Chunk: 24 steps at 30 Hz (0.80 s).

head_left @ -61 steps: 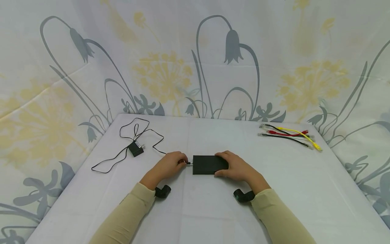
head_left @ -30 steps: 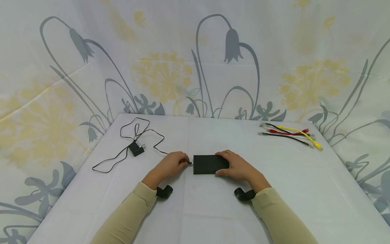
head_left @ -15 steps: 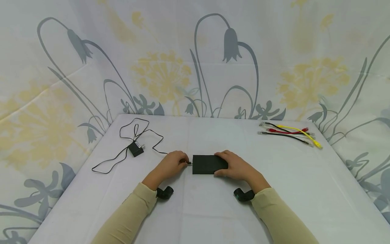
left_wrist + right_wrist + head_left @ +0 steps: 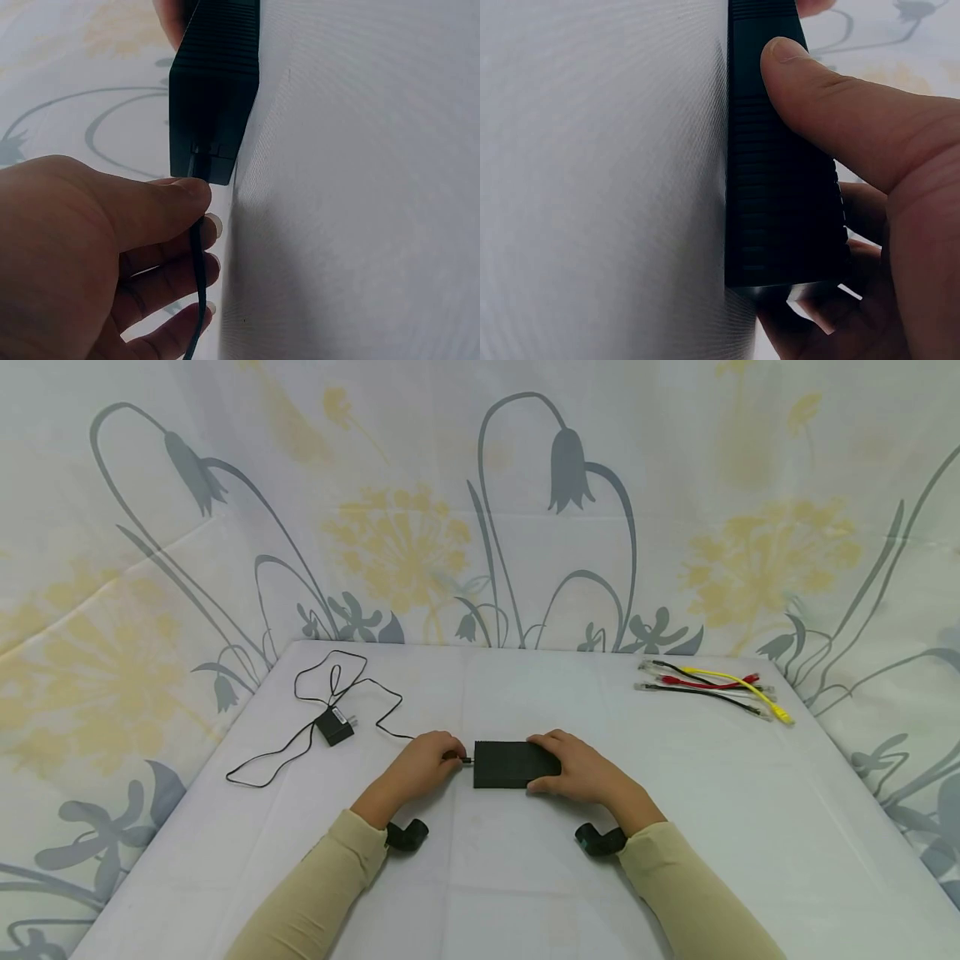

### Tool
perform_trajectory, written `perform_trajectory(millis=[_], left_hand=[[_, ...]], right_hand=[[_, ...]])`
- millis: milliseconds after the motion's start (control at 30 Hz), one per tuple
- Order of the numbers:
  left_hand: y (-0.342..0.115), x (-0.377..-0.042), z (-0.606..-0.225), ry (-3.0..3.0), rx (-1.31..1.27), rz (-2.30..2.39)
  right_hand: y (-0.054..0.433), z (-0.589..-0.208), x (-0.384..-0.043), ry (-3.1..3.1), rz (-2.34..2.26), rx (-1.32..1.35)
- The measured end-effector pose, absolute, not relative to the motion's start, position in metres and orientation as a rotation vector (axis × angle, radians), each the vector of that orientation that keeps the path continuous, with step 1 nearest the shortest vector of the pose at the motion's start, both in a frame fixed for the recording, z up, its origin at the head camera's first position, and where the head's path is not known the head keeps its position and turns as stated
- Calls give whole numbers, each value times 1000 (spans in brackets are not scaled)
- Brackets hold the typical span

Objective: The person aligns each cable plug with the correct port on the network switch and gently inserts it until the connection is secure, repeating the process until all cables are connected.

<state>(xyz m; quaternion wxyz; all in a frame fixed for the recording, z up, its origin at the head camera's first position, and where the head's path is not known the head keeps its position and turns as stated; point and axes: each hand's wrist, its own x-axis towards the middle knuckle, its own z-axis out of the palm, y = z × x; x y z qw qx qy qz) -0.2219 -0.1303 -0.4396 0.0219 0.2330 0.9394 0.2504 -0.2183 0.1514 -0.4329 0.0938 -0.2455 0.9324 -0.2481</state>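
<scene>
A flat black box (image 4: 513, 765) with ribbed sides lies on the white table in the middle of the head view. My right hand (image 4: 581, 768) grips its right end, thumb on the near side (image 4: 832, 105) and fingers round the far side. At the left end, my left hand (image 4: 423, 764) pinches the plug of a thin black power cord (image 4: 199, 259) between thumb and fingers. In the left wrist view the plug's tip (image 4: 199, 163) meets the box's end face at a socket. From that hand the cord runs back to a black power adapter (image 4: 334, 726).
Loops of cord (image 4: 262, 783) spread round the adapter on the left of the table (image 4: 517, 877). Several short network cables, among them a yellow one (image 4: 738, 681) and a red one (image 4: 705, 688), lie in a pile at the back right. A flower-patterned curtain (image 4: 420, 460) hangs behind.
Both hands keep their hold on the plug and the box with almost no movement. The view has shifted very slightly.
</scene>
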Motion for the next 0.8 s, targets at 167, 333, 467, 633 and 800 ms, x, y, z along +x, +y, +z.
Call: perform_trajectory(millis=[167, 333, 467, 633, 800], left_hand=[[-131, -223, -441, 2900, 722, 787], [-131, -224, -442, 2902, 739, 778], [-130, -223, -440, 2906, 747, 764], [-128, -222, -438, 2908, 754, 759], [-127, -222, -438, 2907, 747, 758]], right_hand=[[151, -433, -219, 2772, -730, -727], [151, -433, -219, 2773, -722, -721], [151, -433, -219, 2768, -726, -718], [151, -435, -220, 2766, -728, -720], [151, -434, -219, 2765, -728, -718]])
